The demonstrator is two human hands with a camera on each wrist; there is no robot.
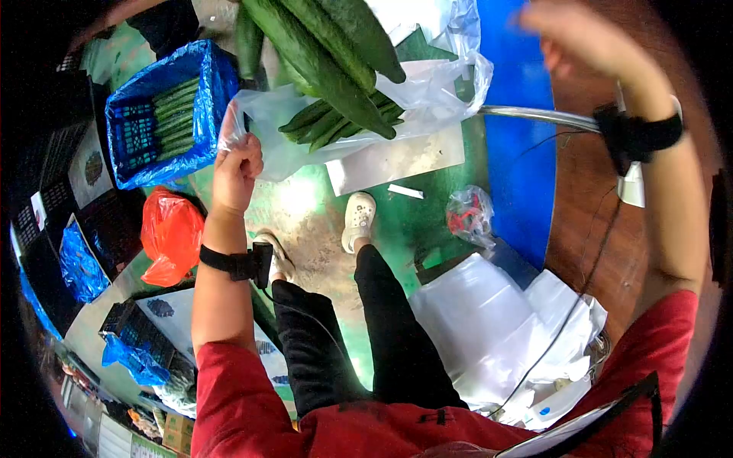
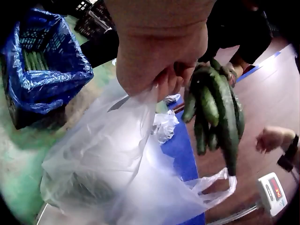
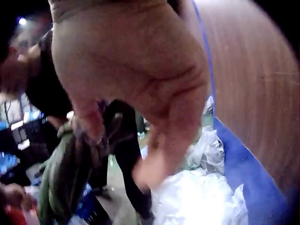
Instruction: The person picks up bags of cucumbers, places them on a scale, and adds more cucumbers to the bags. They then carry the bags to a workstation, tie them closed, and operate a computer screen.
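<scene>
Your left hand (image 1: 240, 164) pinches one bag (image 2: 108, 154) by its left edge; cucumbers (image 1: 340, 124) inside overlap, uncounted. One bunch (image 1: 324, 69), at least four, hangs by the bag's far edge. Your right hand (image 1: 576, 42): raised, empty, fingers loose, blurred. One crate (image 1: 221, 84) beyond. Risk: your one-sided grip could let the bag fold, spilling cucumbers.

Head view: wide, from above, down to floor (image 1: 314, 248)
Left wrist: close behind left hand (image 2: 159, 58), toward plastic bag (image 2: 101, 154)
Right wrist: close behind right hand (image 3: 133, 75)
Head-left wrist overlap: blue-lined crate (image 2: 51, 84), bag
</scene>
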